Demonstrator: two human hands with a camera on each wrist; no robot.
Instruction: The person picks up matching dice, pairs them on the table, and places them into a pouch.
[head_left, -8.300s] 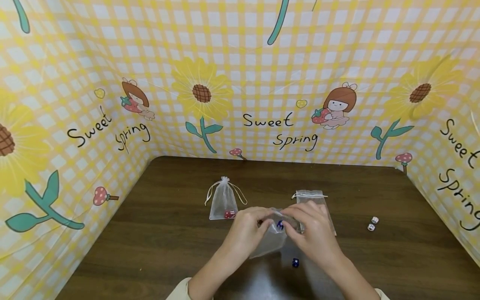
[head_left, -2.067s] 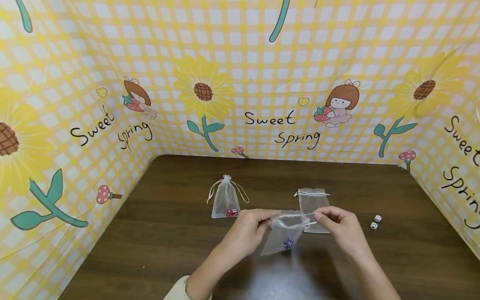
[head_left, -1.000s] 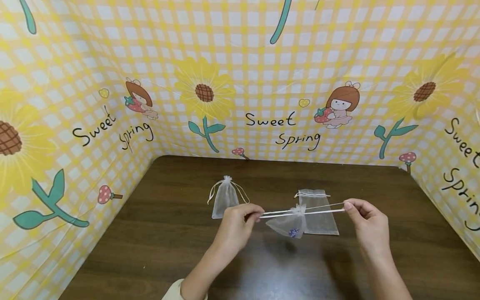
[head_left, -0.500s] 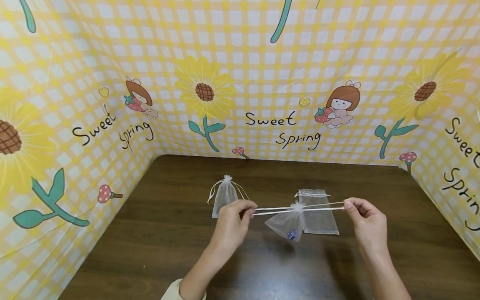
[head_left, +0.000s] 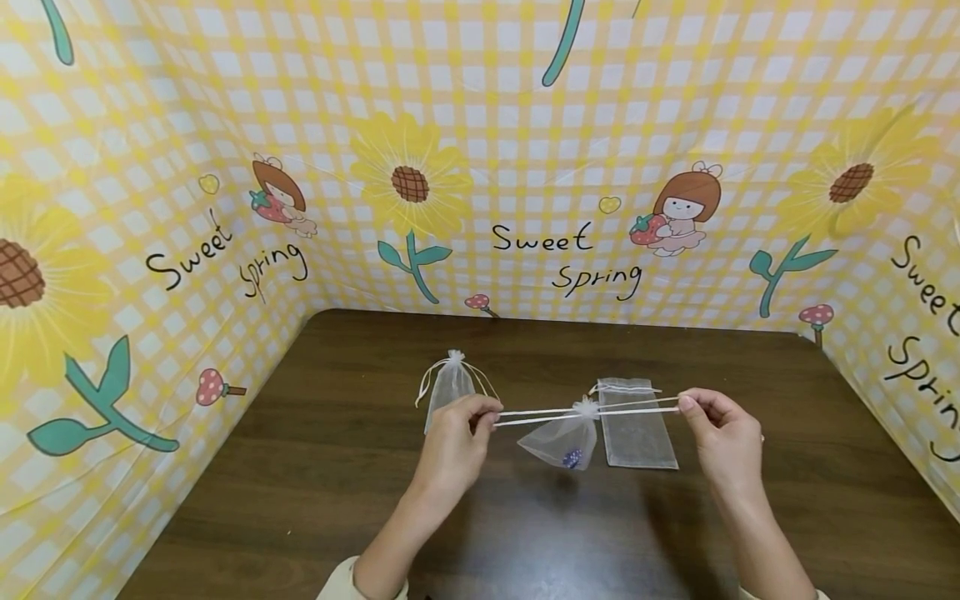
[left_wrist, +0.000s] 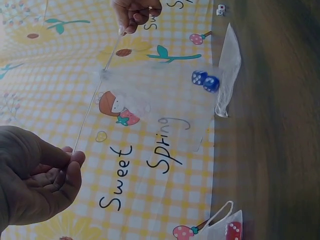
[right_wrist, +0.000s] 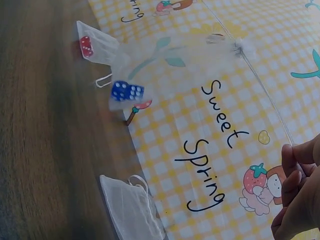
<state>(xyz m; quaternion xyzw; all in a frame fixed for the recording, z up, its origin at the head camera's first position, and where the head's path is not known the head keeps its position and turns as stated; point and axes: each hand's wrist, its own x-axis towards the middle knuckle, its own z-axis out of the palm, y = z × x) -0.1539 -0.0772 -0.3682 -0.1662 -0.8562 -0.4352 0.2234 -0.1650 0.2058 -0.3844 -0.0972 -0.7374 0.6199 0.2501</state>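
Note:
A sheer white drawstring pouch [head_left: 558,440] hangs above the table between my hands, its neck gathered tight. Two blue dice [left_wrist: 205,80] show through its lower corner. My left hand [head_left: 455,442] pinches the drawstring [head_left: 536,415] on one side. On the other side, the thumb and fingertips of my right hand [head_left: 722,437] pinch the string's opposite loops, pulling it taut. Behind my left hand, partly covered, stands a second pouch [head_left: 450,383] with its neck gathered. Its red dice [right_wrist: 86,46] are visible in the wrist views.
A third pouch [head_left: 641,433] lies flat on the dark wooden table [head_left: 315,500], behind and right of the hanging one. White dice [left_wrist: 221,10] sit on the table, hidden behind my right hand in the head view. A checked yellow cloth [head_left: 480,167] walls the table.
Both blue dice are now inside the pouch; one lay on the table earlier. The hands spread apart, drawing the pouch's mouth together. Lately hands and pouch shifted slightly left and up.

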